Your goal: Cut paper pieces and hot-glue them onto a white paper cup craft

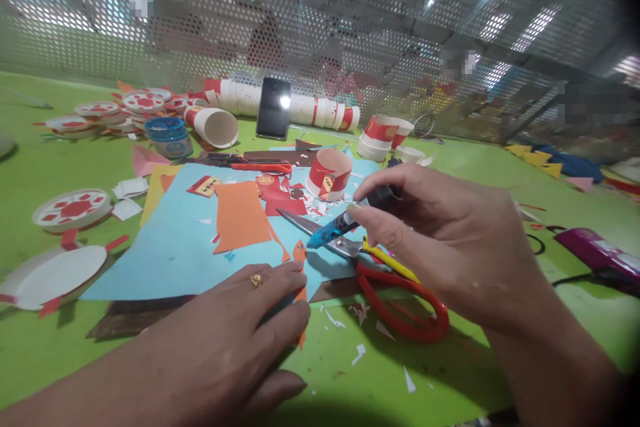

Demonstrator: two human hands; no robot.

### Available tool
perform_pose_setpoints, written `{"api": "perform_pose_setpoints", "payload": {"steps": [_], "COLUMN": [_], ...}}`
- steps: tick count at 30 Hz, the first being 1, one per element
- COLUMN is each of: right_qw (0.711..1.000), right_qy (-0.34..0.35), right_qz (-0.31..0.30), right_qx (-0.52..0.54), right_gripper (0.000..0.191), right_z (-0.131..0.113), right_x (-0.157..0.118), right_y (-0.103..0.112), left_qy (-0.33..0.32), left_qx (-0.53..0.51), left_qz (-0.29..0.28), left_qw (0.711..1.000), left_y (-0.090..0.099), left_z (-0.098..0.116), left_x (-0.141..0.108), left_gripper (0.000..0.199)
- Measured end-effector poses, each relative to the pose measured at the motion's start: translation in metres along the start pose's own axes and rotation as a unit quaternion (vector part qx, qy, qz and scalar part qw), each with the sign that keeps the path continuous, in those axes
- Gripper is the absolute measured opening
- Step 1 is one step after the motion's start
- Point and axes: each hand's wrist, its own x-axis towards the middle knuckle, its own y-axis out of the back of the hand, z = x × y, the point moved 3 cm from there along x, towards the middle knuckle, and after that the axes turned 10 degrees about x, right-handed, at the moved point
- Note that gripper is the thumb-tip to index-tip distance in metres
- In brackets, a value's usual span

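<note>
My left hand [240,320], a gold ring on one finger, lies palm down with its fingers stretched apart. Its fingertips press on a narrow orange paper strip [299,251], which has a pointed end and small dark dots. In my right hand [445,240] is a blue marker [330,229], gripped between thumb and fingers, its tip beside the strip's pointed end. Under the marker lie scissors [435,313] with red and yellow handles, blades apart. A larger orange paper piece [243,217] rests on a light blue sheet [165,247].
Behind the sheet are a red-and-white paper ring [330,173], a box cutter [260,163], a blue-lidded jar [169,137], a leaning phone [273,109] and a row of stacked paper cups [310,110]. Decorated discs [73,209] sit left; a purple tool [600,250] lies right.
</note>
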Motion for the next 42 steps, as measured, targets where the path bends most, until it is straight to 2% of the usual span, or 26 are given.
{"api": "perform_pose_setpoints", "payload": {"steps": [6,11,17,26,32,36,42], "right_qw": [1.000,1.000,1.000,0.996,0.992,0.993,0.996], "right_qy": [0.006,-0.008,-0.015,-0.028,-0.038,-0.040,-0.034], "right_qz": [0.017,0.001,0.011,0.074,0.114,0.095,0.048], "right_qx": [-0.004,0.001,0.000,0.043,0.048,0.054,0.063], "right_gripper": [0.007,0.010,0.011,0.012,0.016,0.016,0.018], "right_z": [-0.001,0.003,0.004,0.003,0.005,0.007,0.013], "right_x": [0.001,0.001,0.001,0.003,0.005,0.005,0.003], "right_y": [0.001,-0.003,-0.005,-0.001,0.003,0.002,-0.014], "left_qy": [-0.009,-0.014,-0.010,-0.024,0.028,0.043,0.042], "left_qx": [-0.003,0.014,0.003,0.001,-0.085,-0.101,-0.099], "left_qz": [0.037,0.054,0.024,0.016,-0.015,-0.042,-0.056], "left_qw": [0.999,0.998,1.000,1.000,0.996,0.993,0.993], "left_y": [-0.001,0.000,0.007,0.014,0.025,0.030,0.028], "left_z": [0.001,0.002,0.002,0.005,0.003,0.005,0.005], "left_x": [0.000,-0.002,0.000,0.002,0.003,0.004,0.003], "left_gripper": [0.025,0.025,0.024,0.024,0.017,0.016,0.017]}}
